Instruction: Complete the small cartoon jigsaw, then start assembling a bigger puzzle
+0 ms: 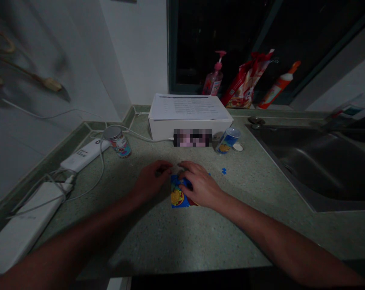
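Both hands work together at a flattened blue and yellow printed packet (pixel 179 197) lying toward the front of the speckled stone surface (pixel 158 245), a little in from its near edge. The right hand (pixel 202 186) lies across the packet's upper part with its fingers curved down over it, and the left hand (pixel 150 181) sits just beside it at the top left corner, its fingertips (pixel 167 166) reaching toward the right hand. Each grip looks curled rather than spread, but the fingers hide the contact, so whether either is clamped on the packet cannot be told. A small blue scrap (pixel 224 170) lies apart to the right. Further back, a tilted blue paper cup (pixel 227 140) with a white disc (pixel 237 147) beside it stands near a white cardboard box (pixel 190 131) topped with a printed sheet (pixel 190 106). To the left are a tin can (pixel 118 141), a white power strip (pixel 84 155) and a white power adapter (pixel 25 225) among cables. Open surface surrounds the packet, widest toward the near edge; room to the right ends at the rim of the steel sink (pixel 309 165), and room behind ends at the box.
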`<move>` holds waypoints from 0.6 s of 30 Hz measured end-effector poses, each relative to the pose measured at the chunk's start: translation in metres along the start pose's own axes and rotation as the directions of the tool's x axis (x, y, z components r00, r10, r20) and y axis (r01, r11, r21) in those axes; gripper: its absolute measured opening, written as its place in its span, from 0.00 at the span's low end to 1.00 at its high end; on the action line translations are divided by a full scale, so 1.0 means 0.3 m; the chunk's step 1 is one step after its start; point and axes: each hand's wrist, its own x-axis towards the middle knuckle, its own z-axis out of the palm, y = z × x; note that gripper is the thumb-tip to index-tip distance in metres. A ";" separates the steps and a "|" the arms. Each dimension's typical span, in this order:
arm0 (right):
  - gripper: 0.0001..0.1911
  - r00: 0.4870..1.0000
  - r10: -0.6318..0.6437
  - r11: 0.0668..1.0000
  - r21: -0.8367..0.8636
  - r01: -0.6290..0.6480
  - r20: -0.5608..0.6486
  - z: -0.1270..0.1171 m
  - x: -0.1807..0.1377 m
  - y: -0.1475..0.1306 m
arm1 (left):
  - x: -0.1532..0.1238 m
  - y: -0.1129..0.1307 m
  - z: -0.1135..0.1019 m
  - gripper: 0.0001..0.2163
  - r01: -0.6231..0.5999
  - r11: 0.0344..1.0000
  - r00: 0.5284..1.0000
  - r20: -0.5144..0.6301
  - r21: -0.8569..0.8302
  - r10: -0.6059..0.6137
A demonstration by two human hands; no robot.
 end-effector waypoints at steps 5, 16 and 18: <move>0.09 1.000 0.000 1.000 -0.008 0.000 0.002 0.001 0.000 -0.001 | -0.006 0.008 -0.002 0.09 0.006 1.000 1.000 0.008 -0.007 -0.006; 0.07 0.999 -0.027 1.000 -0.001 0.027 -0.021 0.000 -0.004 0.001 | -0.005 0.001 -0.001 0.10 -0.008 1.000 1.000 0.007 -0.026 0.008; 0.09 0.998 -0.056 0.998 -0.003 0.056 -0.035 -0.003 -0.006 0.000 | -0.004 -0.001 0.000 0.10 -0.010 1.000 1.000 -0.006 -0.024 0.010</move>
